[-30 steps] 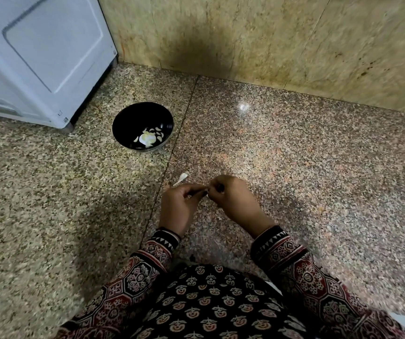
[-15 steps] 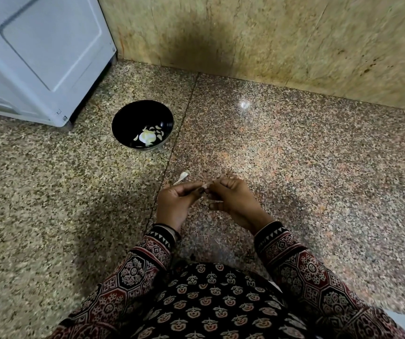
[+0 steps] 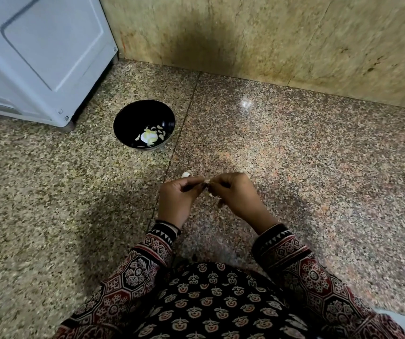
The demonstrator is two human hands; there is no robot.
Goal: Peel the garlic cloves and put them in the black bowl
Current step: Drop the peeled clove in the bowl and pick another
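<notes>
Left hand (image 3: pixel 177 199) and right hand (image 3: pixel 235 196) pinch 1 garlic clove (image 3: pixel 207 181) between fingertips, with the black bowl (image 3: pixel 133 116) at 11 o'clock. Light, firm and slippery under papery skin, it likely peels best gripped at its ends.

Polished, probably granite floor (image 3: pixel 294 155); glossy bowl (image 3: pixel 133 116).

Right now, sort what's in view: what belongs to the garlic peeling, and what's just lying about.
Job: black bowl, garlic pieces inside it, clove pinched between left hand and right hand, pale garlic piece on the floor.
Lying about: white appliance, stone wall.
</notes>
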